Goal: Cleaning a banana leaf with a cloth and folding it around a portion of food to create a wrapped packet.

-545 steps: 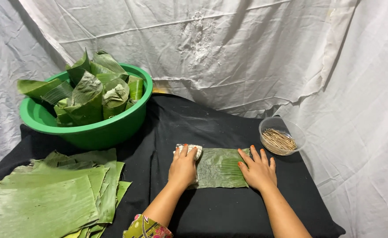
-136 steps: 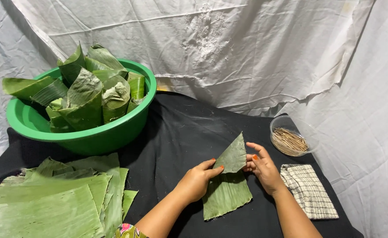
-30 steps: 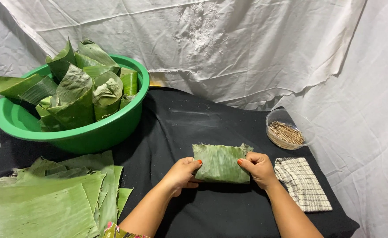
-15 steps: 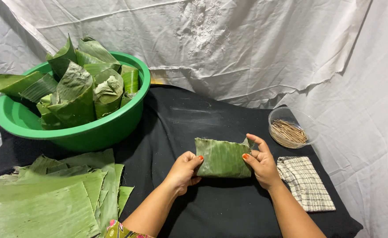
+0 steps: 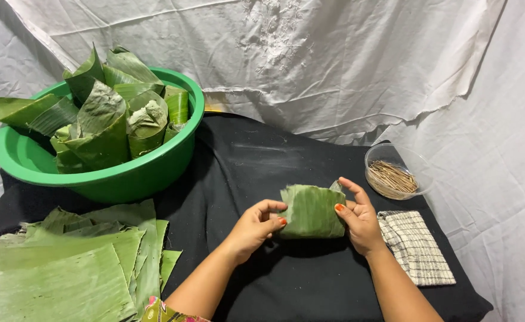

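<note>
Folded banana-leaf parcel sat between both hands, lifted just off the black cloth near the table's front right. Left hand pinched the parcel's left edge, thumb and fingertips closed on the leaf. Right hand clamped the right edge, thumb on the front face, fingers curled behind. The 2 hands stood apart with the parcel spanning the gap.

Parcel's long axis ran roughly left to right, slightly wider than tall, top edge ragged. Neither hand was nearer; each held 1 end.

Checked cloth lay flat just right of the right wrist. Clear bowl of thin wooden sticks sat beyond it, near the right hand, well apart from the left.

Green basin at far left held several upright leaf-wrapped cones. Stack of flat banana leaves lay at near left, well apart from the parcel. White sheet hung behind.
</note>
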